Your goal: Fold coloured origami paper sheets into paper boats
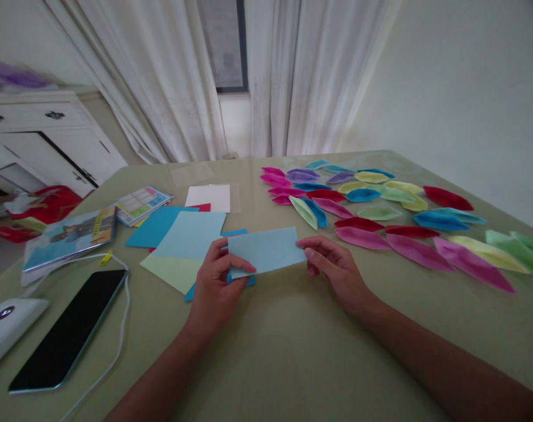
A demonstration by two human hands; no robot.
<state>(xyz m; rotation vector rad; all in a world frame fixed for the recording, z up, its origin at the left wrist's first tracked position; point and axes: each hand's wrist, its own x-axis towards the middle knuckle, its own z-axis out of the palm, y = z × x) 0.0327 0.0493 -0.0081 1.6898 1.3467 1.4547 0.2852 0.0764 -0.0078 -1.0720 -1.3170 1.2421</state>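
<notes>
A light blue rectangle of paper (269, 251) is held up above the table between both hands. My left hand (216, 287) grips its left end, thumb across the front and fingers behind. At the right end, my right hand (334, 266) pinches the edge between thumb and fingertips. Beneath and left of my left hand lie loose sheets: a pale blue sheet (191, 234), a pale green sheet (172, 272) and a darker blue sheet (154, 225). Many folded paper boat shapes (365, 224) in pink, red, blue, yellow, green and purple spread over the table's right side.
On the left are a black-screened phone (71, 331), a white device (12, 322) with a white cable (125, 316), and a book (71, 237). A booklet (143, 204) and a white square sheet (208, 198) lie farther back. Curtains (161, 76) hang behind the table (293, 351).
</notes>
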